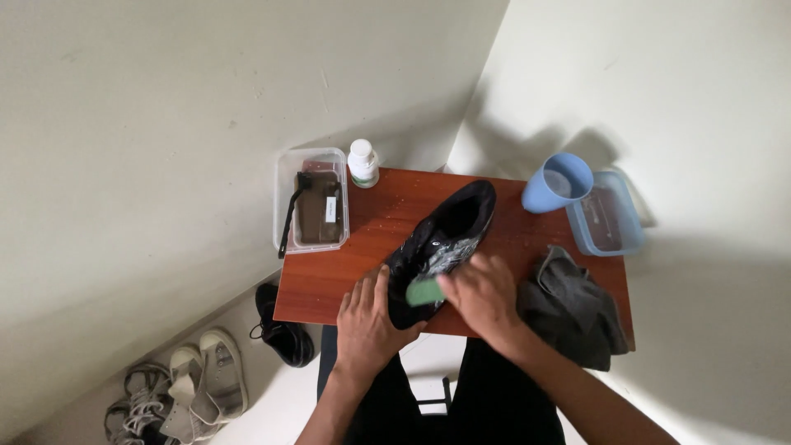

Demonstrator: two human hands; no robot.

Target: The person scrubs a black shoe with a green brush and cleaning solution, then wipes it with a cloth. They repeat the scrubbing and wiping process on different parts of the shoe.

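Observation:
A black sneaker (449, 235) lies on a small reddish-brown wooden table (338, 272), its opening toward the far edge and white foam on its laces. My left hand (367, 317) grips the toe end nearest me. My right hand (482, 297) is shut on a green brush or sponge (425, 291) pressed against the shoe's side.
A clear box (311, 200) holding a dark brush and brownish water sits far left, next to a white bottle (362, 162). A blue cup (558, 183) and blue tray (608, 217) stand far right. A grey cloth (573, 306) lies beside my right hand. Other shoes (284, 330) rest on the floor.

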